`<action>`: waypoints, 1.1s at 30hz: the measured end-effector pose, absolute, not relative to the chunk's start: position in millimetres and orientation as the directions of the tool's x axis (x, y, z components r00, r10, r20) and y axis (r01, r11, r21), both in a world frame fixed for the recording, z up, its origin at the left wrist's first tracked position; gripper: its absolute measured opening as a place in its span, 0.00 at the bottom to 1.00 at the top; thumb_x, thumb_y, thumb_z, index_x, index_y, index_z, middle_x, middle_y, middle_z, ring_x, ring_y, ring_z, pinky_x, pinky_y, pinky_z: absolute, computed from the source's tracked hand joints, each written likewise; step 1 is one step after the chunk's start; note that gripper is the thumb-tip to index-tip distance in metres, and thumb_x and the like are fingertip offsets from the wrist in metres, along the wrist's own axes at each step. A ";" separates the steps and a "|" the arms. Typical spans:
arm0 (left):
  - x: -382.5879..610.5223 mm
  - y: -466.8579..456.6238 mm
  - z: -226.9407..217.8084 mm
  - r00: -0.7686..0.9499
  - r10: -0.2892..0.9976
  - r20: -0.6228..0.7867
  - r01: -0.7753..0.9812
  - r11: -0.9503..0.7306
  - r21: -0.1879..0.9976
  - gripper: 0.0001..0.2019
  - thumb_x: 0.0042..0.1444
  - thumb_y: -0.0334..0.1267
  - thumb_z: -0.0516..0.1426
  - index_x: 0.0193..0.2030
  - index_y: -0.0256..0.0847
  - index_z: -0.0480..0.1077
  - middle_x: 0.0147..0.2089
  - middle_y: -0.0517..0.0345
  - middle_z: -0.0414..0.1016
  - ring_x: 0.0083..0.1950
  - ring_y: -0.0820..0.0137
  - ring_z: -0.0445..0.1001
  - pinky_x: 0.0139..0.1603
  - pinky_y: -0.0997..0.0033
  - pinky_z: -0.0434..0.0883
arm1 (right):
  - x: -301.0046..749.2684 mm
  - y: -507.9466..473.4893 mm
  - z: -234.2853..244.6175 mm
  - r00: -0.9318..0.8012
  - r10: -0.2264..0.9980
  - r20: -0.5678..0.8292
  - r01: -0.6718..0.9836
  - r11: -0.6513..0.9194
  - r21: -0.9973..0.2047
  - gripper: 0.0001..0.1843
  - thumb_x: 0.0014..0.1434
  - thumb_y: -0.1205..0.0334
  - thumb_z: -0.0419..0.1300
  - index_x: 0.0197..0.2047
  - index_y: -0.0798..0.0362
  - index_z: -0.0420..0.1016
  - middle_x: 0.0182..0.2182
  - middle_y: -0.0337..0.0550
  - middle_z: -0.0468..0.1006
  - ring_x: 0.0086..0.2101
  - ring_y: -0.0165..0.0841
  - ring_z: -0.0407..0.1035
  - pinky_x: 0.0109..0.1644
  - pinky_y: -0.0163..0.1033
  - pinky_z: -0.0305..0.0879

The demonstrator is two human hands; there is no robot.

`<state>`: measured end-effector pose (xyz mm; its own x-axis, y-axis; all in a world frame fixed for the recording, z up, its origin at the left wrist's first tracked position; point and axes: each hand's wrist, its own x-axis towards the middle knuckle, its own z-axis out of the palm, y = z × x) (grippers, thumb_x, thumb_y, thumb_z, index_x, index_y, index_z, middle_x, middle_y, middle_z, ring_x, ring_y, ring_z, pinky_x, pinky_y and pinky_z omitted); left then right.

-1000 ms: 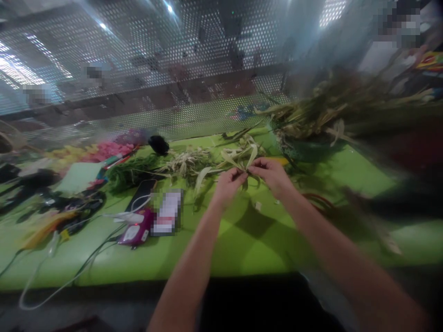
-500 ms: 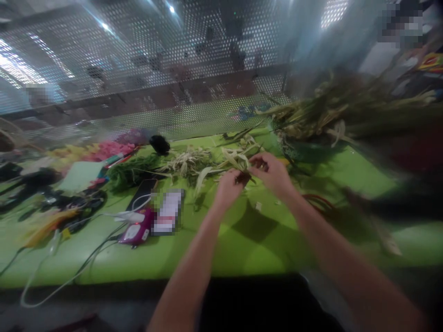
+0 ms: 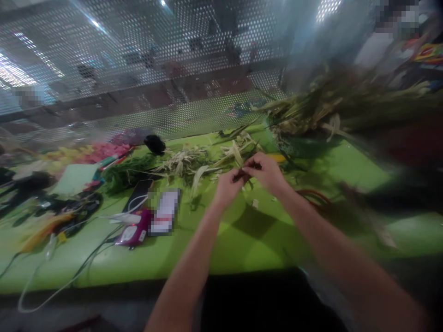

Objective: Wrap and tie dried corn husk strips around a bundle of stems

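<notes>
Over the green tabletop (image 3: 221, 253), my left hand (image 3: 227, 188) and my right hand (image 3: 266, 171) meet, fingertips pinched together. A pale dried leaf strip (image 3: 237, 154) rises from between the fingers, and a short end hangs below them. The exact grip is hidden by the fingers and blurred. Just beyond my hands lies a loose pile of whitish-green dried strips (image 3: 183, 159). To the right, more long dried leaves (image 3: 304, 113) spill out of a green basket (image 3: 308, 146).
At the left lie a phone (image 3: 166, 212), a purple device (image 3: 133, 233) with cables, a yellow-handled tool (image 3: 44, 233) and green foliage (image 3: 128, 173). Pink and yellow pieces (image 3: 107, 152) sit behind. A perforated metal screen (image 3: 194, 115) edges the table's back. A person is at the far right.
My hands have drawn closer together at the fingertips, and the leaf strip between them stands more upright. The whole view has shifted slightly.
</notes>
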<state>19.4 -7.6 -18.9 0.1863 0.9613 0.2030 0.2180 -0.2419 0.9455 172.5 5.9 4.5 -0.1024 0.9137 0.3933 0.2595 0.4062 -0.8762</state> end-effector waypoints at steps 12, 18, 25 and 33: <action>16.3 -5.8 -18.3 -0.043 0.996 0.081 0.064 -0.078 0.995 0.13 0.50 0.47 0.62 0.35 0.38 0.73 0.25 0.62 0.68 0.26 0.77 0.60 0.28 0.75 0.58 | 175.0 -7.9 16.1 -0.009 0.850 0.527 0.404 0.485 -0.776 0.09 0.58 0.54 0.63 0.36 0.51 0.77 0.35 0.43 0.76 0.30 0.32 0.64 0.34 0.37 0.59; 9.5 -2.8 -20.4 -0.083 0.988 0.131 0.055 -0.127 0.990 0.13 0.52 0.47 0.61 0.37 0.39 0.74 0.28 0.61 0.71 0.29 0.76 0.64 0.31 0.76 0.61 | 168.8 4.0 -2.7 -0.129 0.960 0.250 0.346 0.280 -0.896 0.14 0.56 0.48 0.62 0.33 0.51 0.80 0.27 0.41 0.78 0.28 0.32 0.66 0.31 0.36 0.56; 12.7 0.0 -27.5 0.060 0.988 0.143 0.070 -0.147 0.987 0.13 0.52 0.46 0.61 0.33 0.37 0.73 0.29 0.61 0.71 0.30 0.75 0.65 0.33 0.75 0.62 | 167.4 4.7 5.2 -0.070 0.997 0.034 0.028 0.036 -0.999 0.20 0.41 0.46 0.70 0.29 0.53 0.74 0.21 0.35 0.69 0.22 0.26 0.55 0.25 0.35 0.50; 11.8 0.2 -26.1 0.215 0.968 0.133 0.097 -0.156 0.983 0.12 0.51 0.43 0.62 0.37 0.36 0.74 0.34 0.58 0.74 0.34 0.73 0.67 0.38 0.73 0.64 | 162.9 4.9 -0.5 0.023 0.983 0.182 0.095 0.179 -0.979 0.18 0.44 0.48 0.67 0.24 0.53 0.69 0.20 0.34 0.67 0.22 0.26 0.56 0.26 0.35 0.52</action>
<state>11.8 0.2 -26.1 0.2149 0.9676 0.1325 0.0967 -0.1561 0.9830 162.9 4.9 -0.5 0.0235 0.9830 0.1822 0.0952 0.1792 -0.9792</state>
